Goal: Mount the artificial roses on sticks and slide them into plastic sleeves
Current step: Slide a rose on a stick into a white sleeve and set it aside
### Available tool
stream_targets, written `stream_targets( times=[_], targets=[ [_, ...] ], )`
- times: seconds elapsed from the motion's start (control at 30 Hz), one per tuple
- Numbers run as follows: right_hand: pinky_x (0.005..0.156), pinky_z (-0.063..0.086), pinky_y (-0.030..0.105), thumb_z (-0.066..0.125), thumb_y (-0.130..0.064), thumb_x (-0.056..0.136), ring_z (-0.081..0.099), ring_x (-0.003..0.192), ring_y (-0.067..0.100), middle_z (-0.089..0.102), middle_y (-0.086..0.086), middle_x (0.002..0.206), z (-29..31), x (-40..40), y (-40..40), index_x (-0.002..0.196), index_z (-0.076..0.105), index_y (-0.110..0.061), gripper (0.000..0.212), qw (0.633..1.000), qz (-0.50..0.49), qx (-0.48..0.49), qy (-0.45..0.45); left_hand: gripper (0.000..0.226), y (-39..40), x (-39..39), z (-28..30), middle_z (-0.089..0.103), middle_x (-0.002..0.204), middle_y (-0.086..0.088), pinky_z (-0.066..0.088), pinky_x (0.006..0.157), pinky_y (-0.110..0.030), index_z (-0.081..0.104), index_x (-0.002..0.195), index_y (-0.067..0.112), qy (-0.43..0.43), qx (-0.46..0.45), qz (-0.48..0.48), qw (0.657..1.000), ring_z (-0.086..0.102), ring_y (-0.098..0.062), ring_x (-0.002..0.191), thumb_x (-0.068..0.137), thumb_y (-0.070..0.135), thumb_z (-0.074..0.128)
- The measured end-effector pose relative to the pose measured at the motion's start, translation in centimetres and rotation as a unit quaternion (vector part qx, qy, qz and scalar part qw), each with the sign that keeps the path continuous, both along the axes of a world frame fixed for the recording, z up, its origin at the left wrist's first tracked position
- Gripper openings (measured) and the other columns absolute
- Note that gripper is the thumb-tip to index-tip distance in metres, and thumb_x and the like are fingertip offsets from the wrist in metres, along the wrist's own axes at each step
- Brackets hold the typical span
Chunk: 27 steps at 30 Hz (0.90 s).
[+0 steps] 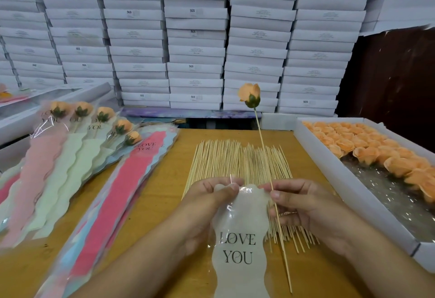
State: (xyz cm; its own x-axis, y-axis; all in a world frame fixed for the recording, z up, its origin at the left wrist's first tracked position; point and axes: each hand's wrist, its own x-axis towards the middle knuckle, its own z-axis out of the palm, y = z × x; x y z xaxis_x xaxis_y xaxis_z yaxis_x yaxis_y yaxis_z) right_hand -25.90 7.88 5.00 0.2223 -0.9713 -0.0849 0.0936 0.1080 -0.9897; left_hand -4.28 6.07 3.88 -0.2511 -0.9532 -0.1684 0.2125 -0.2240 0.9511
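Hands pinch one sleeve (240, 234); right (303, 206) grips one rose stick (270, 180); five sleeved roses (94, 123).

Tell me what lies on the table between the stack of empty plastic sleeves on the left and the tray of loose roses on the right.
In the head view, a spread pile of bare wooden sticks lies on the table between the empty sleeves and the tray of loose roses.

The sleeve (240, 239) runs off the bottom edge, its lower end unseen. The tray (353, 187) of roses is cut off at the right edge. Small print on the stacked boxes (195, 50) is too blurred to read. Spare sleeves (113, 191) blur toward the lower left.
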Motion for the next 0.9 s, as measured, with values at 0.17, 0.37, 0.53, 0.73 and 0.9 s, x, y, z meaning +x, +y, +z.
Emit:
stream_targets(
  times=[0.17, 0.37, 0.53, 0.73, 0.9],
  targets=[
    [0.056, 0.058, 0.024, 0.080, -0.020, 0.067, 0.071, 0.069, 0.018, 0.075, 0.015, 0.090, -0.2, -0.1, -0.1, 0.098, 0.079, -0.011, 0.032, 1.000, 0.001, -0.001, 0.009, 0.019, 0.2, -0.2, -0.5, 0.074, 0.100, -0.023, 0.059, 0.084, -0.045, 0.078, 0.092, 0.007, 0.027, -0.001, 0.004, 1.000, 0.071, -0.032, 0.084, 0.073, 0.008, 0.079],
    [0.055, 0.058, 0.024, 0.077, -0.018, 0.069, 0.071, 0.068, 0.016, 0.076, 0.012, 0.107, -0.2, -0.2, -0.2, 0.096, 0.079, -0.012, 0.028, 1.000, -0.013, -0.011, -0.004, 0.035, 0.5, -0.2, -0.6, 0.075, 0.095, -0.021, 0.060, 0.066, -0.036, 0.078, 0.090, 0.010, 0.022, -0.005, 0.005, 1.000, 0.072, -0.031, 0.077, 0.057, 0.008, 0.088],
    [0.055, 0.058, 0.025, 0.076, -0.016, 0.069, 0.071, 0.067, 0.016, 0.076, 0.012, 0.105, 0.1, -0.4, -0.7, 0.094, 0.079, -0.011, 0.025, 0.999, -0.037, -0.012, -0.005, 0.053, 0.7, 0.0, -0.3, 0.075, 0.095, -0.021, 0.060, 0.062, -0.037, 0.071, 0.103, 0.006, 0.014, 0.008, -0.003, 1.000, 0.073, -0.033, 0.075, 0.053, 0.005, 0.090],
    [0.053, 0.057, 0.023, 0.073, -0.011, 0.074, 0.071, 0.064, 0.015, 0.077, 0.010, 0.093, 3.4, 0.1, -2.3, 0.103, 0.073, -0.006, 0.030, 0.996, -0.074, -0.043, 0.009, 0.049, 0.5, -0.2, -0.3, 0.076, 0.094, -0.019, 0.059, 0.061, -0.035, 0.072, 0.098, 0.010, 0.004, 0.015, -0.019, 1.000, 0.074, -0.031, 0.076, 0.052, 0.004, 0.089],
    [0.054, 0.056, 0.021, 0.066, -0.003, 0.090, 0.072, 0.066, 0.014, 0.077, 0.005, 0.086, 7.2, 0.8, -4.3, 0.102, 0.071, -0.008, 0.014, 0.990, -0.108, -0.092, 0.008, 0.053, 0.7, -0.2, -0.5, 0.077, 0.092, -0.017, 0.059, 0.060, -0.033, 0.072, 0.099, 0.010, 0.000, 0.021, -0.020, 1.000, 0.074, -0.030, 0.075, 0.050, 0.005, 0.090]
  ],
)
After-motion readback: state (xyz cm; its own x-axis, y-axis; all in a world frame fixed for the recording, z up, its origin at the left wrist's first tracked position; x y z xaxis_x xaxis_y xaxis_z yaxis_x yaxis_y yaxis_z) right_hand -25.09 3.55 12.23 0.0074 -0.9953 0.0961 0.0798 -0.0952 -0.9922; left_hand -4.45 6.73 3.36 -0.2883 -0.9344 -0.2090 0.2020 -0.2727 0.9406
